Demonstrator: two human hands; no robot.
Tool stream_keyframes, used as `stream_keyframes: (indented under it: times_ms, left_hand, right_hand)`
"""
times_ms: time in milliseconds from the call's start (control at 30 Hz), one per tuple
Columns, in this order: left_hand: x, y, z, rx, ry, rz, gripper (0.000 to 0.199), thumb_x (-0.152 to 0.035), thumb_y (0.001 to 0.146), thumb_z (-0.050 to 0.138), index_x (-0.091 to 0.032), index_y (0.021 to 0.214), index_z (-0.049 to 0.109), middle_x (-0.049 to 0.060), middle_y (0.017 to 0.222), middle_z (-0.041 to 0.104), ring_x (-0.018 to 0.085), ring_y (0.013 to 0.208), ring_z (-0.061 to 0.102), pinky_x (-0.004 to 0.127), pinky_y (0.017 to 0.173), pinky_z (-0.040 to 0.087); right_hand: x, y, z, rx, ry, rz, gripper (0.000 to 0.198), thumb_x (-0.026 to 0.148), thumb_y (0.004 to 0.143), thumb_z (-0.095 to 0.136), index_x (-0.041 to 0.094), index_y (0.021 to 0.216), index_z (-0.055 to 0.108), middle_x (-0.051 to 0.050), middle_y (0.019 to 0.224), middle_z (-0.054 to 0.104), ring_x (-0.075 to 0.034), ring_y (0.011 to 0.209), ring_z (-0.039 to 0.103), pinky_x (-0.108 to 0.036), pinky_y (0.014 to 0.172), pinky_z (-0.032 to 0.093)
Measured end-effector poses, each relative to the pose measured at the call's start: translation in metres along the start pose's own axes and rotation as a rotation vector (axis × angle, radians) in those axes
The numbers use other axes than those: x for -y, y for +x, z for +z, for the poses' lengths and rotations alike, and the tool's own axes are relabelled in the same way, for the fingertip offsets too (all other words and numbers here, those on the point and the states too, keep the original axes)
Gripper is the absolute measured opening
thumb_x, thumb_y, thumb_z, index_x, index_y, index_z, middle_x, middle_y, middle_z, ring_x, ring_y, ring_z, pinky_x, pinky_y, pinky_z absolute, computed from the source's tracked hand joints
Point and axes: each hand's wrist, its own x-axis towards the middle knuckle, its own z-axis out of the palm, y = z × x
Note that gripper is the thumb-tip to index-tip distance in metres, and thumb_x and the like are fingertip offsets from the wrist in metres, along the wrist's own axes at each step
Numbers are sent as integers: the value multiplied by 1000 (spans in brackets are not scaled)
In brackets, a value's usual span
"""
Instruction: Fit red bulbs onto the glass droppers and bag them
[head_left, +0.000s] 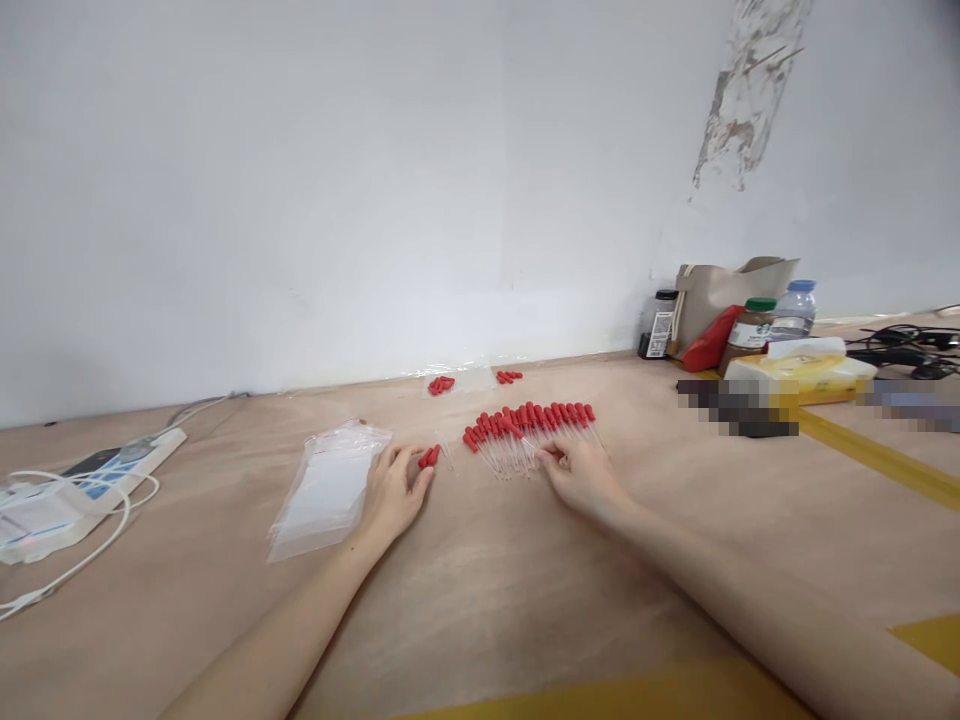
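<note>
My right hand (585, 475) pinches a glass dropper with a red rubber bulb (511, 425), held by its clear tube over a row of similar droppers (559, 415). The droppers in the row lie side by side, bulbs toward the wall and tubes toward me. My left hand (394, 490) rests on the table with fingers bent and thumb apart, holding nothing I can see. Just beside its fingertips lie a few loose red rubber bulbs (429, 457), and a few thin clear tubes (448, 452) are to their right. Clear plastic bags (326, 490) lie against the left hand's outer side.
Near the wall, more red bulbs (441, 385) lie on a clear bag (472, 379), with another small group (509, 377) alongside. A power strip (97, 495) with cables is at left. Bottles (795, 308), a grey bag (720, 300) and a tissue pack (802, 375) stand at right.
</note>
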Motion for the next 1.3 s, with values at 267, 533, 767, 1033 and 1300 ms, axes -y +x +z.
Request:
stream_keyframes:
  times_ms: [267, 533, 767, 1033, 1300]
  left_hand:
    - [10, 0, 9, 145, -10, -45, 29, -28, 80, 49, -20, 108, 52, 6, 107, 55, 22, 97, 53, 34, 84, 41]
    - [7, 0, 7, 247, 21, -100, 35, -31, 83, 42, -22, 117, 49, 5, 112, 58, 23, 100, 54, 35, 84, 42]
    - [4, 1, 5, 303, 25, -114, 35, -32, 85, 40, -26, 117, 50, 1, 114, 58, 22, 100, 55, 34, 82, 43]
    - [-1, 4, 6, 302, -15, -124, 35, -30, 86, 37, -20, 117, 48, 5, 114, 58, 22, 100, 55, 33, 83, 42]
    - [-14, 15, 7, 332, -45, -68, 33, -25, 87, 33, -18, 113, 54, 6, 114, 58, 21, 102, 55, 32, 87, 41]
  right_hand:
    - [10, 43, 10, 119, 129, 282, 29, 34, 75, 46, 18, 54, 59, -3, 56, 61, -16, 58, 57, -25, 55, 37]
    - [29, 58, 44, -13, -263, 245, 24, 29, 72, 44, 17, 61, 62, -7, 69, 65, -21, 69, 59, -39, 78, 29]
    - [26, 55, 56, -26, -357, 190, 27, 31, 74, 42, 15, 66, 62, -9, 69, 65, -20, 69, 59, -39, 80, 23]
    - [42, 45, 58, -44, -326, 10, 26, 35, 76, 43, 18, 70, 62, -6, 69, 65, -19, 70, 57, -37, 78, 22]
    - [84, 61, 84, 209, -388, 46, 28, 32, 74, 44, 15, 85, 64, -13, 87, 65, -23, 81, 58, -40, 81, 24]
